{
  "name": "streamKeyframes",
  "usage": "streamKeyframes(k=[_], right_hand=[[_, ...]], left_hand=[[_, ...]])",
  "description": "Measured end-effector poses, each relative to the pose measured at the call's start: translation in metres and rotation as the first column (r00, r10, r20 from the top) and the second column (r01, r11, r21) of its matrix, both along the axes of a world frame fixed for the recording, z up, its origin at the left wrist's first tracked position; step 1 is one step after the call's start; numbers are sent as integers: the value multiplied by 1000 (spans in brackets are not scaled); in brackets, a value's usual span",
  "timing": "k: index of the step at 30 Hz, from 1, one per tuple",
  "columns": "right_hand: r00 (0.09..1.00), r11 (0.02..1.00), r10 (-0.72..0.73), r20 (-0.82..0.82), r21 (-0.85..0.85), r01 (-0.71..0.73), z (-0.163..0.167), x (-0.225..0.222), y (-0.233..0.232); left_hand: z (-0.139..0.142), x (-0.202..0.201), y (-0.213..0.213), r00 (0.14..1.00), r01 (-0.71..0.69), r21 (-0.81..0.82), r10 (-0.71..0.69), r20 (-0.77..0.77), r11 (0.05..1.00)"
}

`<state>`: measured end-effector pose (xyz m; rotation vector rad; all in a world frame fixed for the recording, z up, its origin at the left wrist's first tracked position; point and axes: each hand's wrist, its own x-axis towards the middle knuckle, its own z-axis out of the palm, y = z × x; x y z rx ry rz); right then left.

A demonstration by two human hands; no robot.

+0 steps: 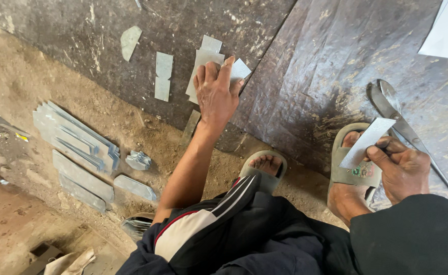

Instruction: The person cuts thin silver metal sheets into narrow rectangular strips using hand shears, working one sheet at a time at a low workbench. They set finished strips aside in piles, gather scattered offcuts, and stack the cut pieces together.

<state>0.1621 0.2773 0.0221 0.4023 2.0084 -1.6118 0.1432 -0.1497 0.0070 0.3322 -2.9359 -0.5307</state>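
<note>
Dark trousers with a white stripe [224, 224] fill the near edge, knees drawn up above two feet in grey-green sandals [356, 173]. Just beyond the right knee, the right hand [402, 170] is curled shut around the handles of metal shears [402, 125] and also pinches a small cut strip of sheet metal [366, 142] between thumb and fingers; the shear blades point far and left over the dark sheet.

Farther off, at centre, the left hand [216, 91] reaches out with its fingers bent down over a loose bunch of pale metal pieces [203, 61], gripping them against the large dark, scuffed metal sheet [310, 66] that covers the far ground. Left of that hand lie two more cut pieces [163, 76] and an odd-shaped offcut [129, 40].

Bare, dusty earth [25, 76] runs along the left side. On it sit a fanned stack of long pointed metal strips [76, 135], a small pile of short pieces [138, 160], and a few single strips [81, 178] nearer in.
</note>
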Motion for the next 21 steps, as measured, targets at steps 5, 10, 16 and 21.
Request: streamKeyframes(k=[5,10,16,21], right_hand=[[999,998,-36,34,-47,38,7,-1,-3],[999,999,25,37,-30,-24,9,-3,-2],[999,1000,25,39,11,-26,12,-5,-4],[998,999,-32,57,-18,33,15,-6,-8]], left_hand=[[-4,-11,1,1000,-23,111,22,9,994],[-20,-24,-19,996,-84,259,78,31,962],[-10,-21,-16,998,61,73,-61,1,995],[-5,-21,-8,982,-7,57,-4,187,998]])
